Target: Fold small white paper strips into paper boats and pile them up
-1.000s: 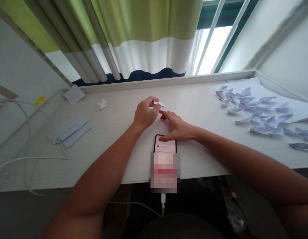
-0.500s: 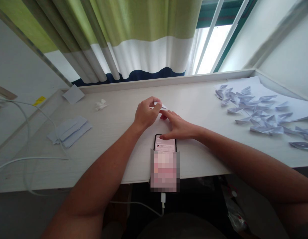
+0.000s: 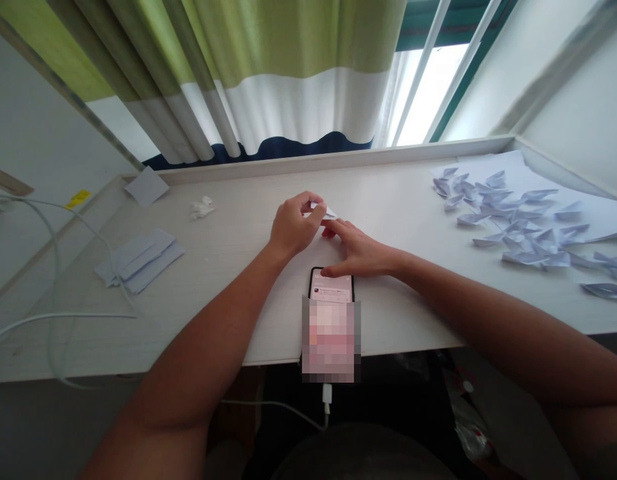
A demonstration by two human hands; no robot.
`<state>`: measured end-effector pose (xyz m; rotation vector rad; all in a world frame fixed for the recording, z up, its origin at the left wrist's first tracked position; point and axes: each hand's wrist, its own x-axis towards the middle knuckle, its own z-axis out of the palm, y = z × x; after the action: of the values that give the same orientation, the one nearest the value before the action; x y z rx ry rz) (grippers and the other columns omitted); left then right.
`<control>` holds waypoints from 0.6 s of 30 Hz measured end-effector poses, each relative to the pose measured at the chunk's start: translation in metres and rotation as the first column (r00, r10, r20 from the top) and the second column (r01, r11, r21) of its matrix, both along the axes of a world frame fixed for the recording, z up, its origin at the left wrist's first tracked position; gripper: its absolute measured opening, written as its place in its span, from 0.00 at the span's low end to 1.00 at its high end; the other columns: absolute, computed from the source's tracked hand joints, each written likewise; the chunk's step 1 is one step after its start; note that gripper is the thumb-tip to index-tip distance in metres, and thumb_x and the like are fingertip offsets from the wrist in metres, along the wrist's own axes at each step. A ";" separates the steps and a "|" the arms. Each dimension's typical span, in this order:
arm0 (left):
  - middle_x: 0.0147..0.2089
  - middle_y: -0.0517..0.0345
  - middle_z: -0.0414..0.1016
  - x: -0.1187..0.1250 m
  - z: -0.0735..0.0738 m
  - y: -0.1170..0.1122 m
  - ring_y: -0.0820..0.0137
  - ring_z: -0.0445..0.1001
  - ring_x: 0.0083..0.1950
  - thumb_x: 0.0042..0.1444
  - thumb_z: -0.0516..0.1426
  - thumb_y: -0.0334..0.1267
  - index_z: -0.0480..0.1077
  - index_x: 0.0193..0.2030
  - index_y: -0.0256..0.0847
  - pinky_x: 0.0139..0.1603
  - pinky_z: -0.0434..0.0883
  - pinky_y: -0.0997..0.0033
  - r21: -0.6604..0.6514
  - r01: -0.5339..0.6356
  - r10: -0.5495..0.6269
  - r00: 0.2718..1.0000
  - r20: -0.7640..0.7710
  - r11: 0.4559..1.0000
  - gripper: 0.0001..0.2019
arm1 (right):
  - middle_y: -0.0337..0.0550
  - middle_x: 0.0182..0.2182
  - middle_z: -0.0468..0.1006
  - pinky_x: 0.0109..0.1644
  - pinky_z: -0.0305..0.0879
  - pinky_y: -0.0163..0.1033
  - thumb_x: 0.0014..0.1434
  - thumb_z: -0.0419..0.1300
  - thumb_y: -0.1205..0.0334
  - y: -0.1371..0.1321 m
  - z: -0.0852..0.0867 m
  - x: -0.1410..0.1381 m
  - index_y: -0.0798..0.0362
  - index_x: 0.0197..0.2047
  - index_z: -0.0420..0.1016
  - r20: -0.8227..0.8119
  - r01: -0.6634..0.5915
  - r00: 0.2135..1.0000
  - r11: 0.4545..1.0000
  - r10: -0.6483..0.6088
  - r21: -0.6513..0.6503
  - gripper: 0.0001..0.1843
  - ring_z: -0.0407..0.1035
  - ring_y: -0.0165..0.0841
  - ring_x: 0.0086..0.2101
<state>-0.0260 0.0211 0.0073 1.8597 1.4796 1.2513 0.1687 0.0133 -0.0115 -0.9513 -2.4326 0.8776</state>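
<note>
My left hand [image 3: 291,227] is curled, pinching a small folded white paper piece [image 3: 329,213] against the white desk [image 3: 228,267]. Flat on the desk beside it lies my right hand [image 3: 356,250], fingers stretched toward the same paper piece, fingertips touching it. The thumb of that hand rests at the top edge of a phone [image 3: 331,287] lying screen-up at the desk's front edge, with a white charging cable [image 3: 327,398] plugged into its bottom.
Several folded paper pieces [image 3: 513,220] lie on a white sheet at the right. A stack of paper slips [image 3: 141,257], a crumpled scrap [image 3: 202,208] and a square paper [image 3: 146,185] sit at the left. White cables [image 3: 53,313] loop at the left edge. Striped curtain and window behind.
The hands have stayed together on the paper piece; the left fingers shifted slightly over it, and the view has tipped a little.
</note>
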 end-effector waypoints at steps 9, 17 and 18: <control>0.44 0.53 0.87 0.000 -0.001 0.000 0.61 0.83 0.47 0.63 0.58 0.40 0.80 0.42 0.40 0.52 0.77 0.62 0.013 0.006 -0.006 1.000 -0.005 1.000 0.10 | 0.57 0.60 0.74 0.68 0.65 0.69 0.54 0.76 0.47 -0.002 0.004 0.000 0.50 0.76 0.62 -0.018 -0.007 1.000 1.000 0.006 -0.020 0.52 0.68 0.57 0.60; 0.44 0.53 0.87 0.001 -0.003 0.001 0.60 0.84 0.47 0.63 0.58 0.40 0.80 0.41 0.41 0.51 0.77 0.62 0.020 0.008 -0.008 1.000 -0.008 1.000 0.09 | 0.56 0.58 0.75 0.67 0.66 0.69 0.54 0.76 0.48 0.001 0.001 0.002 0.49 0.75 0.64 -0.037 -0.022 0.999 1.000 0.022 -0.001 0.51 0.69 0.57 0.59; 0.44 0.53 0.87 0.001 -0.003 0.001 0.60 0.84 0.47 0.63 0.58 0.40 0.80 0.41 0.41 0.51 0.77 0.62 0.018 0.007 -0.007 1.000 -0.013 1.000 0.09 | 0.56 0.58 0.75 0.67 0.66 0.69 0.54 0.76 0.47 0.001 0.001 0.002 0.49 0.75 0.64 -0.034 -0.020 0.999 1.000 0.020 -0.002 0.51 0.69 0.57 0.59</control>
<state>-0.0254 0.0218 0.0047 1.8860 1.4718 1.2559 0.1703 0.0141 -0.0110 -0.9072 -2.4167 0.8957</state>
